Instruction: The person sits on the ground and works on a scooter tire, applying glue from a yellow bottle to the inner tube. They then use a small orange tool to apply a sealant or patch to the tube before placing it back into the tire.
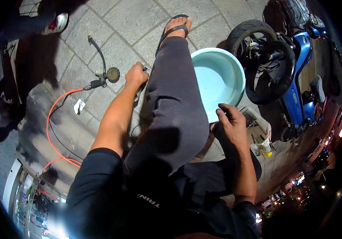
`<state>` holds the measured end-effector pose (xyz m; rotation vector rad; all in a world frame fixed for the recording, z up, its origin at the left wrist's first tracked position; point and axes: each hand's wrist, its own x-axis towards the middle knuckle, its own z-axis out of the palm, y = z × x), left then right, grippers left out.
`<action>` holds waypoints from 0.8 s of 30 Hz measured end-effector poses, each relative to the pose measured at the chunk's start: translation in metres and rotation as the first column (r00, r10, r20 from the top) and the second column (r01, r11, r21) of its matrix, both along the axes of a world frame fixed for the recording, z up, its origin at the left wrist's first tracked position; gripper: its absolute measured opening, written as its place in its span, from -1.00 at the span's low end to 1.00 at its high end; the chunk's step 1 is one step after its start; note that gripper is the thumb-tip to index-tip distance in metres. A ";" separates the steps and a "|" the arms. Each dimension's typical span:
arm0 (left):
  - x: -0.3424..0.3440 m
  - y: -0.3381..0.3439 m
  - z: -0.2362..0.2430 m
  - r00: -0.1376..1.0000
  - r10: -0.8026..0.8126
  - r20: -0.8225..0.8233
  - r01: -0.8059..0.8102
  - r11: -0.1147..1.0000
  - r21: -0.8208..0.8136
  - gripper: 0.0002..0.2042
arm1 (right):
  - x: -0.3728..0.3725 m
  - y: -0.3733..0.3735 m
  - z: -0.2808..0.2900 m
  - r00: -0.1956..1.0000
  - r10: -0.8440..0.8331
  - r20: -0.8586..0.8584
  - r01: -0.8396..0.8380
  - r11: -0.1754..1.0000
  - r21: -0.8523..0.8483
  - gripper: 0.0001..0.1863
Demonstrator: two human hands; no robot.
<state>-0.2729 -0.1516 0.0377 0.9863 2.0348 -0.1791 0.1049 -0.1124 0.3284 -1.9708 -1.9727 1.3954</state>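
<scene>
My left hand (136, 75) is closed low over the paving, beside my trousered shin. A small dark piece (145, 69) shows at its fingertips, too small to name. Across my leg, my right hand (233, 124) holds nothing that I can see; its fingers are loosely bent and a little apart. It hangs at the near rim of a pale turquoise basin (218, 77), which seems to hold shallow clear liquid. Left of my left hand lies a tyre inflator with a round gauge (113, 74) and a short black hose (99, 51).
An orange air hose (48, 123) runs from the inflator towards me. Right of the basin, a black tyre (254, 30) and another black ring (288, 65) are beside a blue scooter (294, 99). A worn, light-coloured container (260, 127) sits near my right hand. Another person's shoe (61, 22) is at far left.
</scene>
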 end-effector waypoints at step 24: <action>-0.059 -0.015 -0.046 0.854 0.356 0.378 -0.518 0.633 0.575 -0.53 | 0.036 0.004 0.082 0.995 0.104 -0.007 -0.091 0.903 0.419 -0.68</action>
